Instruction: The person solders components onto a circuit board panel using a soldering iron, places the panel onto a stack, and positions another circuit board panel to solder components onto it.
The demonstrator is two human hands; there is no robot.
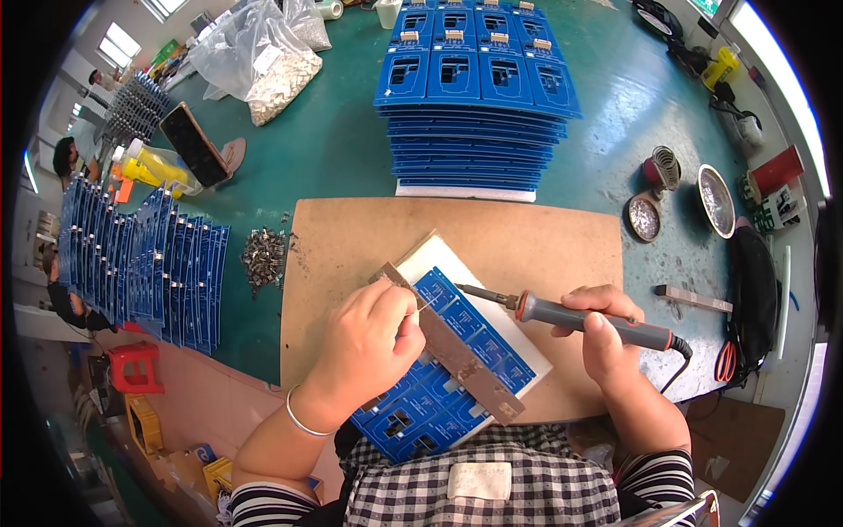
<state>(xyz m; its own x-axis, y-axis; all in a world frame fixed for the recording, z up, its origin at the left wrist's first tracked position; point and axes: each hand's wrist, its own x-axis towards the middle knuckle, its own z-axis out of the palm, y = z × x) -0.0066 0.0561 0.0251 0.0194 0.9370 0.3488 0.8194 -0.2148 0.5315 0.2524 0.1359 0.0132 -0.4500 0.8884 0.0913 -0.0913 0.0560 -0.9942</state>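
Observation:
My right hand [606, 338] grips the grey handle of a soldering iron [571, 316], its tip pointing left over the upper corner of a blue circuit board panel [505, 351]. Closed in a pinch, my left hand [373, 338] holds a thin solder wire [428, 305] whose end reaches toward that same corner. The panel lies slantwise on a white pad [439, 252]. Across it runs a brownish flat bar [465, 358], with my left hand over its upper end. Part of the panel is hidden under that hand and the bar.
Under the pad is a brown work board [580, 237]. Behind it rises a stack of blue panels [474, 145]; more panels [145, 263] stand in rows at left. Small components [263, 259] lie heaped beside the board. Rightward are a metal bowl [716, 202], a small tin [644, 218] and scissors [725, 361].

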